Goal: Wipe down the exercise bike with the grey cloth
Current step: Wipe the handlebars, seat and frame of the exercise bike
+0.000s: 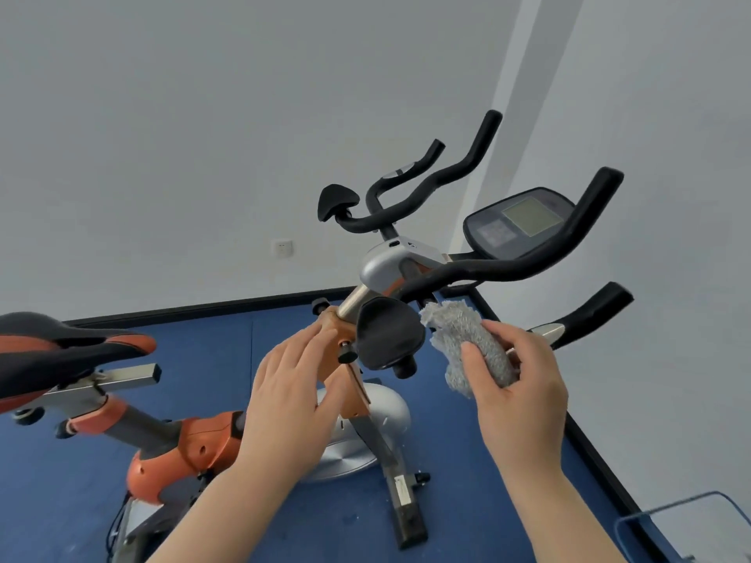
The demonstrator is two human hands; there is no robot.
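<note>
An orange, black and silver exercise bike [191,440] stands on the blue floor. Its black handlebars [508,266] and console [516,221] rise at centre right, and the saddle [61,347] is at the left. My right hand [520,396] grips a bunched grey cloth [467,339] just right of the black elbow pad [386,335], below the near handlebar. My left hand [288,400] rests with fingers spread against the orange clamp [337,331] on the handlebar post.
A silver flywheel [365,424] and the front stabiliser leg [406,505] sit below my hands. White walls meet in a corner behind the bike, with a black skirting. A socket [283,248] is on the wall. A clear bin edge [670,518] shows at bottom right.
</note>
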